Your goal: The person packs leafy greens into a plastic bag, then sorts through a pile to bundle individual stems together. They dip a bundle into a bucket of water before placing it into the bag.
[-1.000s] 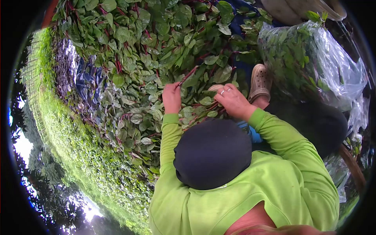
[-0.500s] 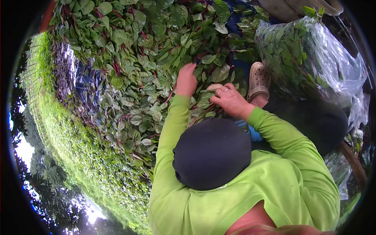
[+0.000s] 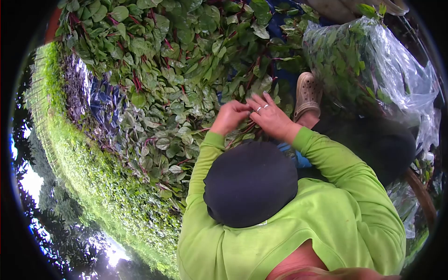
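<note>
A deep spread of red-stemmed leafy greens covers the ground in front of me. Over its near edge, my left hand has its fingers drawn together at the fingers of my right hand; what they pinch is hidden. My right hand, with rings on it, is stretched out palm down, its fingers apart and slightly blurred at the tips. Thin stems lie below the two hands. Between my forearms is a rounded shape in dark cloth.
To the right stands a clear plastic bag with greens in it. A tan clog is on my foot beside the greens. Dark blue sheeting shows at the left, and a brown curved bar at the right.
My left hand has come down and right from above the leaves to meet my right hand. The right fingers, bent before, are now stretched out.
</note>
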The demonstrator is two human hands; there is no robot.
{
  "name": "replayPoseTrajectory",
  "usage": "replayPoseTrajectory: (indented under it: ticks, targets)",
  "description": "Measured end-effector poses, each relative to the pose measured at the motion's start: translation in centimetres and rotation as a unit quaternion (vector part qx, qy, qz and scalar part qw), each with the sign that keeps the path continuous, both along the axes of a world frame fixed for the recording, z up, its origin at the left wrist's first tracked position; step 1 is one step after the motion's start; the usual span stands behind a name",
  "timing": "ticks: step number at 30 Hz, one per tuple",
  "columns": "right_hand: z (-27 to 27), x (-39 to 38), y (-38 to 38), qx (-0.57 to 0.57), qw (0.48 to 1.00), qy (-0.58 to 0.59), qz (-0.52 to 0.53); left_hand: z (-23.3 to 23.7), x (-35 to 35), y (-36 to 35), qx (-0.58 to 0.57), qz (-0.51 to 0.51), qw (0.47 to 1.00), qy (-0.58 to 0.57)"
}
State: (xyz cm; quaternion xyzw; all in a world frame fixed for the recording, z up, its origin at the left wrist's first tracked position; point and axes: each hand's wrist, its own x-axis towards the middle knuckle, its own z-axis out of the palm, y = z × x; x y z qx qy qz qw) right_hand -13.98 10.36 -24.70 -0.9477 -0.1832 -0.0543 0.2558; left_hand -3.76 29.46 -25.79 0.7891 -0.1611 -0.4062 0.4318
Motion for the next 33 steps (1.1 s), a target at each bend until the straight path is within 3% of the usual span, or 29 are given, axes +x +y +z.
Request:
replayPoseTrajectory:
  ticks: [3,4,6,9,12,17,20,23,26,27,29,30,32,33]
  targets:
    - [-1.2,-0.6,-0.2,-0.013,0.997,0.067,0.019,0.0,1.6,-0.2,-0.032,0.022,0.98,0.198]
    - [-0.8,-0.6,-0.5,-0.026,0.995,0.094,0.028,-1.2,2.7,-1.1,0.004,0.109,0.962,0.251]
    - [0.1,-0.8,-0.7,-0.041,0.99,0.127,0.038,-4.6,4.3,-3.0,0.034,0.024,0.997,-0.067]
    - [1.1,-0.8,-0.8,-0.045,0.989,0.135,0.043,-7.3,4.0,-6.5,0.118,0.006,0.927,-0.355]
    - [1.5,-0.9,-1.0,-0.034,0.989,0.14,0.024,-8.3,4.3,-6.6,0.144,-0.008,0.904,-0.404]
    - [0.9,-0.4,-0.9,-0.036,0.984,0.172,0.039,-5.2,4.5,-3.1,0.083,0.067,0.965,-0.24]
    - [0.9,0.1,-0.5,0.001,0.996,0.069,0.056,-5.5,3.6,-0.4,0.041,0.053,0.984,-0.163]
    - [1.2,0.2,-0.5,-0.023,0.999,0.007,0.034,-6.1,1.8,1.5,-0.009,0.035,0.999,0.021]
    - [0.0,-0.4,-0.5,-0.038,0.995,0.097,-0.005,-0.8,1.3,1.3,0.01,-0.063,0.992,0.109]
    - [0.1,-0.5,-0.5,-0.048,0.992,0.116,-0.003,1.9,2.1,-0.1,0.099,-0.063,0.978,0.174]
    - [0.8,-0.7,-0.5,-0.068,0.986,0.154,0.002,-3.6,2.6,-0.1,0.037,0.008,0.995,-0.094]
    - [0.9,-0.6,-0.5,-0.073,0.985,0.156,0.013,-5.8,3.1,-0.7,0.006,0.044,0.973,-0.227]
    - [1.0,-0.3,-0.5,-0.086,0.983,0.16,0.031,-6.3,4.8,-4.3,-0.046,0.075,0.917,-0.39]
    - [1.1,-0.4,-0.5,-0.087,0.983,0.157,0.031,-7.3,5.6,-5.8,-0.004,0.042,0.902,-0.43]
